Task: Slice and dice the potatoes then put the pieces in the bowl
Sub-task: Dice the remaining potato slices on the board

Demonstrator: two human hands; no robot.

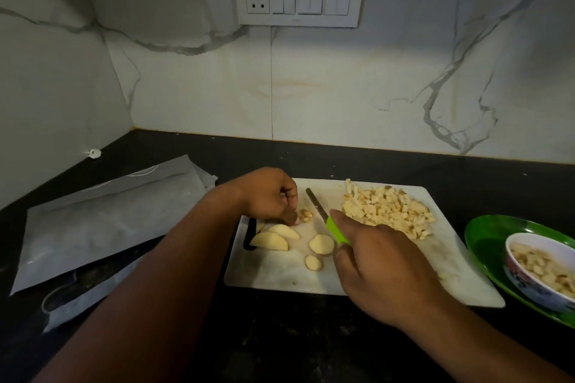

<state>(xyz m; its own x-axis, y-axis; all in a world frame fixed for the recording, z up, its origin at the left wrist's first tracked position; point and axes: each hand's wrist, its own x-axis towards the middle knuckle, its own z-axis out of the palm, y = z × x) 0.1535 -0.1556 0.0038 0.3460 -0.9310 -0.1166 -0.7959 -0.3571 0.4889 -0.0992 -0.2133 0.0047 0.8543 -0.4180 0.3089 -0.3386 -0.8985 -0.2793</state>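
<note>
A white cutting board [280, 274] lies on the black counter. A heap of diced potato [387, 208] covers its far right part. Several potato slices [270, 240] lie near its left edge, with two more [322, 243] toward the middle. My right hand [378, 264] grips a green-handled knife [323, 221], its blade pointing away over the board. My left hand [270, 196] has curled fingers, and its fingertips press on a few small cut pieces [305, 214] beside the blade. A patterned bowl [529, 283] holding diced potato stands to the right.
The bowl stands on a green plate [485, 246] at the counter's right edge. Grey plastic bags [102, 227] lie spread on the left of the counter. A marble wall with a switch panel [299, 0] rises behind.
</note>
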